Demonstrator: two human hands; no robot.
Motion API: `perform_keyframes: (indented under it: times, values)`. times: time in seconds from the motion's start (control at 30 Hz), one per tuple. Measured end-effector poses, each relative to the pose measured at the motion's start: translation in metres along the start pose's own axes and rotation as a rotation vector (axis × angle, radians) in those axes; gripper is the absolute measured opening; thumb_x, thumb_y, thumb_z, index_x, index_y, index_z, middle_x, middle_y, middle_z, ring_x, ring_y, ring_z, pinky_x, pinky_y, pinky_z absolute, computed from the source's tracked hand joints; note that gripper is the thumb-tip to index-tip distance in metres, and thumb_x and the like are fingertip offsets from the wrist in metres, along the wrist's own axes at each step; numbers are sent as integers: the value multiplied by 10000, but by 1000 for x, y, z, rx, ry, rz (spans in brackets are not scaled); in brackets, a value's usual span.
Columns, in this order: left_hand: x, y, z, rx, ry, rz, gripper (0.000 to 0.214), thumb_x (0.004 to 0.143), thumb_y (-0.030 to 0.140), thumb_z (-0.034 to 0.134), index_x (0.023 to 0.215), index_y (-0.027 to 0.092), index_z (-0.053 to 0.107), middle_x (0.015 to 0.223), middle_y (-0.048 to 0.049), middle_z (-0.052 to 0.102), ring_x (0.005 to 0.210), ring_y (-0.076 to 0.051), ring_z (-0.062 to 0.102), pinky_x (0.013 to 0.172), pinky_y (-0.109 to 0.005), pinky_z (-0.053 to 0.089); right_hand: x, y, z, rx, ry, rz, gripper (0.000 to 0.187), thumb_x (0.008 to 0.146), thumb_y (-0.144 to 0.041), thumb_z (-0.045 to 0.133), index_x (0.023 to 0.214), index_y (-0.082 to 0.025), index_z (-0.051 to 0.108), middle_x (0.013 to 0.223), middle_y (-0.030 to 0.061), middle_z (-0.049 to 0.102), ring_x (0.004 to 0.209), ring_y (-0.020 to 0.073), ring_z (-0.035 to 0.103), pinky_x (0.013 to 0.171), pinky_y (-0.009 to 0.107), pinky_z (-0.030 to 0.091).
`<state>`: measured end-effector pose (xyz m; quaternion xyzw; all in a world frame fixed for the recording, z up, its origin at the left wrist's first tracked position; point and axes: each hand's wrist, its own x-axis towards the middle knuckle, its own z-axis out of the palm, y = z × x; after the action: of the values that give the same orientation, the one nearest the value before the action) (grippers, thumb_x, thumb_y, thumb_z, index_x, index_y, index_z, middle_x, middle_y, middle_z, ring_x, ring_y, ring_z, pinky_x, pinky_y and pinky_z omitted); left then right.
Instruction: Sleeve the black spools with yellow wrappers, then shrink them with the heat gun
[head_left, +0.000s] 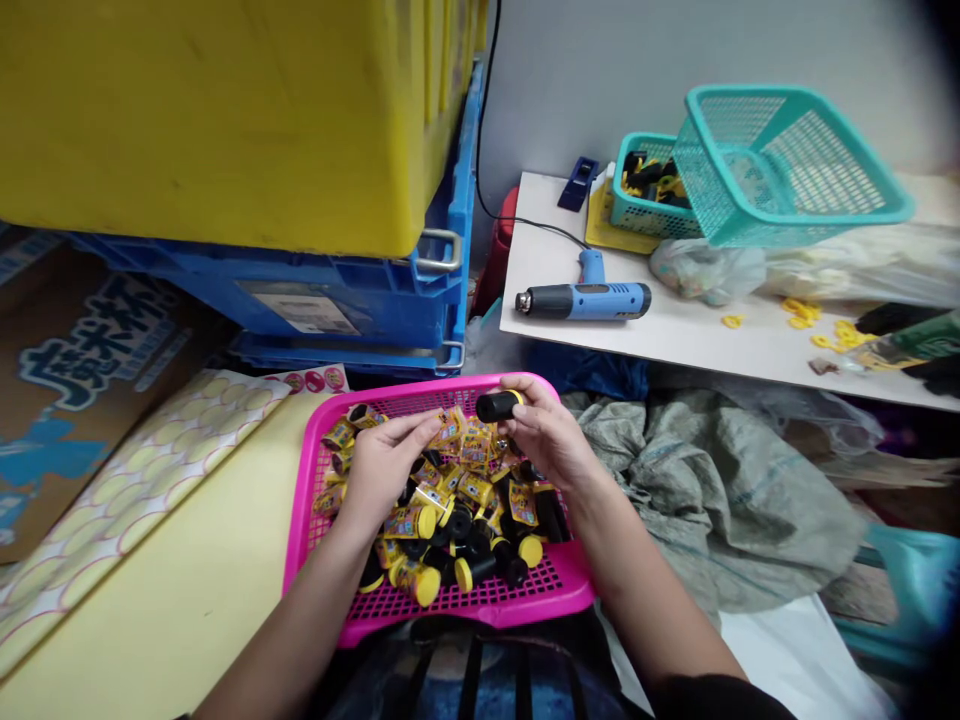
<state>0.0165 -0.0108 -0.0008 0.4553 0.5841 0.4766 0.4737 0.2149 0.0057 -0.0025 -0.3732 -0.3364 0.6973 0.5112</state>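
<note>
Moulded pink plastic with a rounded rim and a mesh floor makes up the basket (540, 604), at six o'clock in the view, and in it lies a loose heap of short tubes (475, 571), some bare matt black, others wrapped in glossy printed sleeves (409, 522), many showing round yellow ends. Coarse, crumpled grey-green cloth forms the sack (720, 480) at four o'clock. A smooth, scuffed yellow crate (210, 120) fills ten to eleven o'clock, above a ribbed blue crate (405, 325) with metal handles; the brown carton (90, 420) at nine bears large lettering. At eight, a circle-patterned sheet (150, 495) runs along a flat, pale yellow surface (210, 560). The white table (675, 340), between two and three, stands against a plain pale wall (645, 60) and carries a blue and black heat gun (600, 300), two teal lattice baskets (825, 215), a clear bag (705, 270) and scattered yellow rings (802, 312). The right hand (544, 430), its fingers curled closed, grips a black tube (496, 406) over the basket's one o'clock side: a plain, dark cylinder lying nearly level, its yellow band by the fingers. The left hand (386, 460), toward the basket's ten o'clock, has thumb and forefinger brought nearly together beside a printed sleeve; whether they pinch it I cannot tell.
</note>
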Motion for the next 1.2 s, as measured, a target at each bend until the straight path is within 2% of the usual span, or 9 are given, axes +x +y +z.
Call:
perform_keyframes:
  times: [0.2, 0.37, 0.53, 0.67, 0.77, 0.83, 0.93, 1.03, 1.2]
  values:
    - [-1, -4, -1, 19, -9, 55, 219, 752, 351, 720, 930, 233, 768, 953, -26, 766, 918, -202, 721, 879, -314, 566, 1, 1, -4, -231, -35, -4, 349, 659, -390, 791, 910, -197, 643, 746, -14, 621, 612, 104, 556, 592, 240, 442]
    - [-4, 3, 1, 42, -30, 107, 199, 750, 329, 722, 904, 214, 772, 944, -37, 768, 905, -205, 724, 876, -318, 570, -2, 0, 3, -320, -21, -69, 310, 692, -381, 770, 897, -195, 630, 746, -17, 619, 664, 114, 571, 649, 257, 467]
    - [-5, 6, 6, -52, -90, 116, 282, 689, 298, 773, 947, 184, 756, 924, -56, 773, 832, -204, 730, 770, -304, 597, -6, 11, 10, -390, 21, -144, 299, 719, -363, 757, 951, -206, 650, 822, 7, 646, 737, 135, 600, 697, 275, 484]
    - [-7, 9, 8, -89, -156, 168, 266, 639, 205, 799, 900, 188, 751, 884, -37, 774, 802, -171, 719, 729, -248, 587, -7, 17, 13, -344, -76, -91, 401, 644, -368, 821, 980, -219, 660, 950, 29, 679, 821, 167, 630, 771, 312, 501]
    - [-10, 12, 8, -139, -182, 174, 253, 642, 170, 796, 889, 201, 750, 870, -20, 773, 798, -149, 714, 739, -225, 578, -8, 18, 14, -260, -155, -50, 377, 760, -471, 719, 1041, -228, 655, 1063, 44, 659, 949, 180, 611, 827, 313, 486]
    - [-12, 14, 10, -190, -201, 175, 256, 646, 163, 797, 893, 211, 749, 888, -15, 773, 816, -144, 713, 755, -219, 575, -8, 17, 15, -137, -244, 63, 418, 830, -533, 621, 1126, -238, 617, 1110, 56, 638, 968, 182, 605, 812, 318, 493]
    - [-14, 14, 15, -245, -212, 167, 248, 666, 168, 792, 904, 218, 746, 935, -17, 770, 857, -146, 712, 768, -218, 573, -7, 18, 19, 50, -351, 200, 481, 798, -566, 645, 1145, -240, 573, 1062, 54, 632, 879, 168, 616, 760, 317, 511]
    - [-16, 12, 18, -252, -197, 160, 237, 679, 178, 788, 909, 209, 741, 952, -28, 766, 877, -157, 710, 784, -240, 576, -6, 20, 20, 85, -334, 183, 464, 766, -547, 694, 1086, -235, 572, 996, 30, 625, 827, 146, 613, 779, 321, 513]
    - [-16, 6, 17, -203, -143, 168, 236, 668, 206, 793, 897, 190, 735, 907, -35, 764, 848, -164, 705, 783, -260, 577, -5, 24, 20, 2, -301, 129, 459, 754, -552, 701, 1058, -234, 571, 962, 7, 595, 819, 141, 608, 778, 329, 521]
